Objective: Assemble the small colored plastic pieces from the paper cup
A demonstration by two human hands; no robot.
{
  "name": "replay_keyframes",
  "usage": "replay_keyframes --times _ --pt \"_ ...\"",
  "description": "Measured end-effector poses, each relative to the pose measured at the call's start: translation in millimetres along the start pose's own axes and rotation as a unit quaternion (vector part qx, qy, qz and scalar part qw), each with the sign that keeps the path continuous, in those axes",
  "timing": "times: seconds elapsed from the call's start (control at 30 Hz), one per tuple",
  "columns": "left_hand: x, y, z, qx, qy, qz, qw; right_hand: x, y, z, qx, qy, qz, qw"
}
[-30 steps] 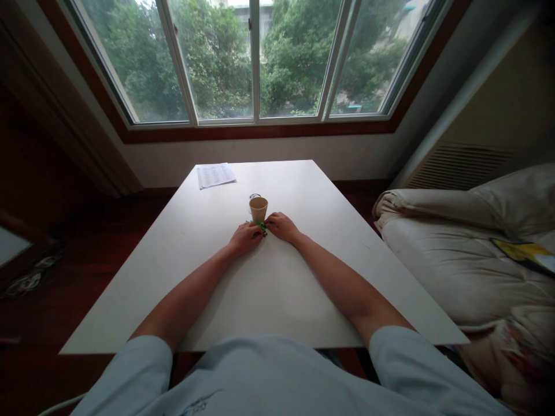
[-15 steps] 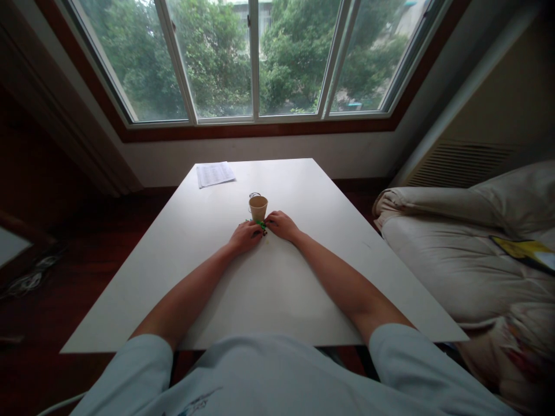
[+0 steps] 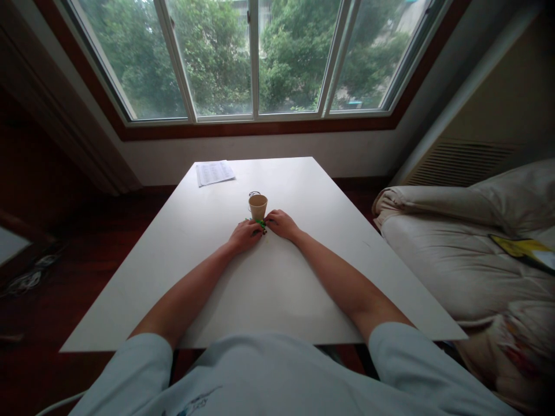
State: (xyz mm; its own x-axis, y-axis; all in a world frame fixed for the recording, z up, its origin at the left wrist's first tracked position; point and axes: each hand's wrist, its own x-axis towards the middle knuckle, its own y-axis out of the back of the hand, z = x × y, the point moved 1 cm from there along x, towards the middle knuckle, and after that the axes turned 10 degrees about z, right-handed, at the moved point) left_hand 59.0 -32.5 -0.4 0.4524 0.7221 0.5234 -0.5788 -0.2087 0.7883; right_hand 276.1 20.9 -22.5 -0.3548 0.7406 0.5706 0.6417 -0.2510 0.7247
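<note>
Both my forearms reach out over a white table (image 3: 195,271). My left hand (image 3: 245,236) and my right hand (image 3: 281,224) rest on the tabletop with their fingertips pinched together on a small green object (image 3: 260,223) lying between them. The object is too small to name. Just beyond the fingers a brown paper cup (image 3: 258,206) stands upright, with a small dark thing (image 3: 254,193) behind it.
A printed sheet of paper (image 3: 215,173) lies at the table's far left corner. A bed with pale bedding (image 3: 468,254) runs along the right side, carrying a yellow item (image 3: 522,248). A big window (image 3: 255,58) faces the table, dark wood floor (image 3: 65,271) to the left.
Nothing has clearly moved; both hands stay pinched on the green object while the view has drifted slightly.
</note>
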Motion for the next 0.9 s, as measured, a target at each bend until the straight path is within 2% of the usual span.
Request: replay_keyframes --times 0.9 --pt "0.0 -1.5 -1.8 -0.008 0.004 0.002 1.000 -0.1 -0.2 -1.1 0.004 0.004 0.006 1.000"
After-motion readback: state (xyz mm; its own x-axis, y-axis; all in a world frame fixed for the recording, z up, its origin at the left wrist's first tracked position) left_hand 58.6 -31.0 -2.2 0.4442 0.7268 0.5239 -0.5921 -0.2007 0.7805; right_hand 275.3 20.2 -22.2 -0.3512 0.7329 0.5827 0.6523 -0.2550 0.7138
